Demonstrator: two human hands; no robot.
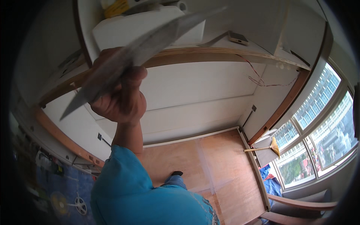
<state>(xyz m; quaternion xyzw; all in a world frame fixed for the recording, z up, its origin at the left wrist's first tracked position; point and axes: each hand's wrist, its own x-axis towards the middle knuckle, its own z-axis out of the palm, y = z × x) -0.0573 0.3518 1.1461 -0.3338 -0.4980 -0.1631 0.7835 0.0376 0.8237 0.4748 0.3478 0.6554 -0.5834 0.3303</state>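
Note:
My left hand (pixel 125 101) is raised in front of me, its arm in a blue sleeve. Its thumb and fingers are closed around a long, flat grey blade-like piece (pixel 150 43). The piece lies slantwise across the view, tapering to a point at the lower left and to a thin, blurred end at the upper right. Its exact kind does not show, and it hides part of my fingers. Just behind the hand runs the wooden front edge of a shelf (pixel 180 52). My right hand is out of the picture.
On the shelf are a white box (pixel 131 32), a yellow item (pixel 116 8) and a small flat device (pixel 238 38). A red wire (pixel 255 71) hangs beneath it. Below lies a plywood base (pixel 232 168) with a raised rim. A broom (pixel 273 147) rests by the windows (pixel 315 116) at right.

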